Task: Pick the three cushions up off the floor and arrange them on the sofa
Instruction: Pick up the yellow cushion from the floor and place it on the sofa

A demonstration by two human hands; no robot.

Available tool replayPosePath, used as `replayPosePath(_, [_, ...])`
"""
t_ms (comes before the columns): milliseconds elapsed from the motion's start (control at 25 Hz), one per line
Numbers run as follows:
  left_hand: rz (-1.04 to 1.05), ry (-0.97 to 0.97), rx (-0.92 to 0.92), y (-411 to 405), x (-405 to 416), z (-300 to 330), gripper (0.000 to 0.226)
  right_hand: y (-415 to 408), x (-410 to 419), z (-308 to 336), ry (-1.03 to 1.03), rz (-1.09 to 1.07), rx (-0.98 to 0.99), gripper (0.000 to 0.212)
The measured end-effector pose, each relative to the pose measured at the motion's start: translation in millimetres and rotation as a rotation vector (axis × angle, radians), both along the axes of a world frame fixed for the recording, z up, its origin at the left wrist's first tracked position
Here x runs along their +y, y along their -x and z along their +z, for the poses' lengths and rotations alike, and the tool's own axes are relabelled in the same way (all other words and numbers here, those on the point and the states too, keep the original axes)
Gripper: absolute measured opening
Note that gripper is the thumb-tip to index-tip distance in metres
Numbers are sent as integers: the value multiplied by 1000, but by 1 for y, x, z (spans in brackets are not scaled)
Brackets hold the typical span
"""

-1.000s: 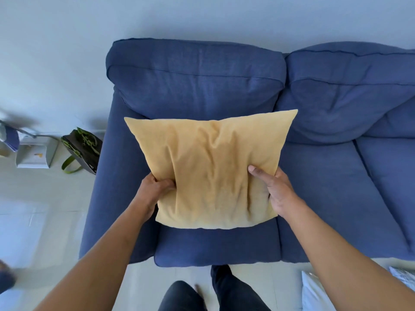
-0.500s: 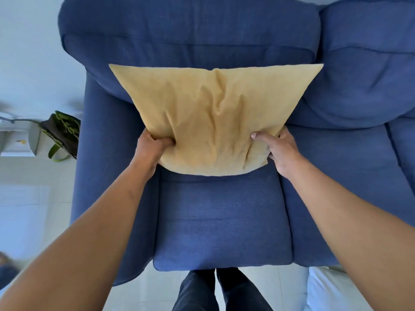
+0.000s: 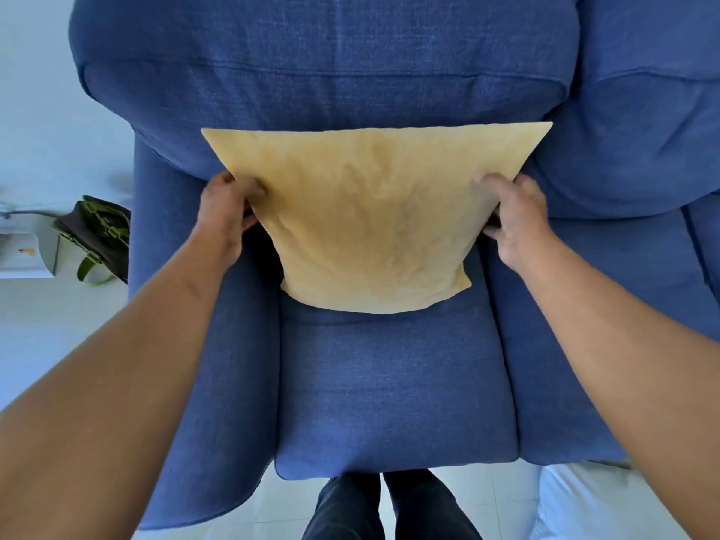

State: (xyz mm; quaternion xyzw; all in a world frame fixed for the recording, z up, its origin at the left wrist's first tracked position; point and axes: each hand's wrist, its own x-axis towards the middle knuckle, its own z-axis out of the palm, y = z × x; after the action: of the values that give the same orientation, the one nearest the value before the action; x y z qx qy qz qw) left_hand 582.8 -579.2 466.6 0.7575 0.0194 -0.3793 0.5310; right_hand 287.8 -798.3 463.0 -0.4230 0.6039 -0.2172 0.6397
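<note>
Against the blue fabric sofa (image 3: 389, 383) backrest, both hands' fingers (image 3: 249, 189) clamp the square mustard-yellow cushion (image 3: 374, 220) by its sides: left hand (image 3: 226, 212), right hand (image 3: 514, 216).

Lighting: bright, soft, cool daylight, no glare. Shadows: dark pocket under the yellow cushion (image 3: 374, 216) at 9 o'clock, faint elsewhere. Distortion: strong wide-angle bulge, sofa (image 3: 393, 383) backrest bowed toward 12 o'clock, forearms stretched at 7 and 5. Focus: soft overall, slight blur at edges.
</note>
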Motion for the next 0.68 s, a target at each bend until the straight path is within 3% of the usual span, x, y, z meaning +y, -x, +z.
replayPosePath(80, [-10,53,-8,-11,-11,15,34,-11,-14,14,39,10,6,36])
replayPosePath(200, [-84,-30,-116,-10,-9,23,19,-17,-27,22,151,36,124,12])
replayPosePath(520, [-13,-74,-244,-6,8,24,23,-9,-33,14,183,-70,183,20])
replayPosePath(680, [80,-132,-316,6,22,37,36,3,-20,34,197,-46,203,14])
